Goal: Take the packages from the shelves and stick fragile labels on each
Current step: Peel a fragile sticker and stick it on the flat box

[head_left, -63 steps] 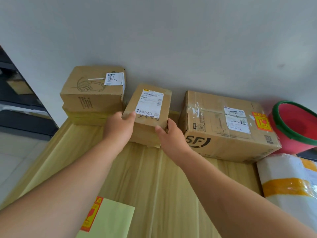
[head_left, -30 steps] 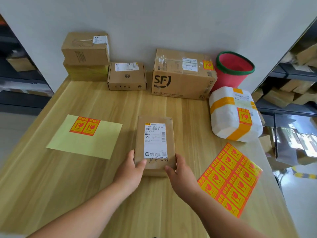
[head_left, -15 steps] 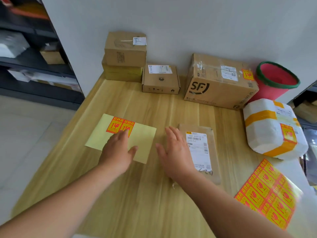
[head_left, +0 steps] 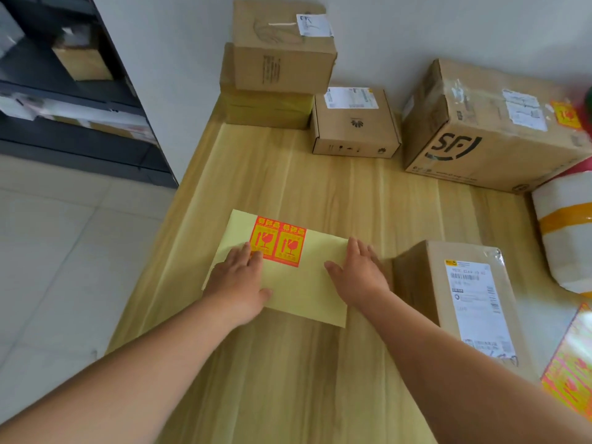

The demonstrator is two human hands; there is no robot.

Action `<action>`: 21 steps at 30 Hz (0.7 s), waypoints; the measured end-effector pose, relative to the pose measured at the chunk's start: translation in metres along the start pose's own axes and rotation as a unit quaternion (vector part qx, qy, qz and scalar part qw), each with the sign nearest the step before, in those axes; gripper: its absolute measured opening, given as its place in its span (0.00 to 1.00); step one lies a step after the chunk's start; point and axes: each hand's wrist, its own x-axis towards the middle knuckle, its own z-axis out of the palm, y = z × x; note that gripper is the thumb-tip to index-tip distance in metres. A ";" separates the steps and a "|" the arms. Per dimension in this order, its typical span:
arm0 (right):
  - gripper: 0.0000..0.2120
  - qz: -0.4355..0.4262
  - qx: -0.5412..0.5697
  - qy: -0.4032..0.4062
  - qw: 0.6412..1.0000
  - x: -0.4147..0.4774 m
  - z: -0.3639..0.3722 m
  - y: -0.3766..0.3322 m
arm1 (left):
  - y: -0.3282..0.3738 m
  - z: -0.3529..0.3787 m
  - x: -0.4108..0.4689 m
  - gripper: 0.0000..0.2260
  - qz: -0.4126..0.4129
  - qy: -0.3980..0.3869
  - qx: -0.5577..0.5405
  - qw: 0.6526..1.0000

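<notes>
Leaving the package (head_left: 426, 283), left hand (head_left: 237, 280) and right hand (head_left: 358, 274) now rest flat, fingers straight, on the label sheet (head_left: 301, 293), ready to peel.

Matt cardboard boxes (head_left: 352, 123); smooth wood-grain table (head_left: 288, 379); pale yellow paper sheet (head_left: 304, 290)

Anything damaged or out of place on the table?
Nothing spilled. The SF box has torn, wrinkled tape on top; the top stacked box overhangs the yellow box beneath it on the right.
</notes>
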 end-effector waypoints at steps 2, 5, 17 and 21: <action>0.37 0.009 0.012 -0.007 1.000 -0.001 0.009 -0.003 | -0.003 0.005 0.002 0.37 0.000 -0.016 0.007 1.000; 0.36 0.001 0.019 0.014 1.000 -0.011 0.019 -0.013 | -0.002 0.007 0.000 0.38 0.003 -0.025 0.016 1.000; 0.26 -0.059 0.187 0.044 0.980 -0.055 -0.042 -0.054 | -0.005 -0.071 0.002 0.39 0.022 0.118 -0.101 0.988; 0.24 -0.080 0.248 0.023 0.965 -0.074 -0.077 -0.055 | -0.006 -0.117 0.000 0.35 0.034 0.097 -0.076 0.992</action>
